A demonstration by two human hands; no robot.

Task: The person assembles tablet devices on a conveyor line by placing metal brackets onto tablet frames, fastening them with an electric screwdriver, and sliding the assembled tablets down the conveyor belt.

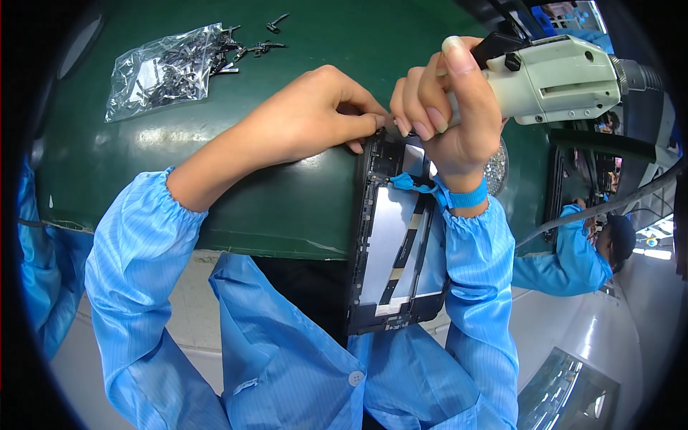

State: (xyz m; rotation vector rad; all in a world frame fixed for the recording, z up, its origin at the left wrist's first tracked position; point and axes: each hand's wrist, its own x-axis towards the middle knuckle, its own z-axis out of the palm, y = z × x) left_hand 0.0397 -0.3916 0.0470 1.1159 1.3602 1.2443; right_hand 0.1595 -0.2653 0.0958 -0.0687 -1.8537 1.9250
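My right hand is wrapped round a pale green electric screwdriver, its thumb raised along the body. The tool's lower end is hidden behind my fingers. Below it lies an opened tablet, with silver panels and a black frame, its near part reaching past the table edge. At the tablet's far left corner my left hand is closed, thumb and forefinger pinched together. What they hold there, if anything, is too small to make out. A blue wrist strap circles my right wrist, and its loose end lies over the tablet.
A clear plastic bag of small black parts lies at the far left of the green table, several parts spilling out. Beside my right wrist is a round dish of shiny bits. A grey cable crosses at right, near another person's blue sleeve.
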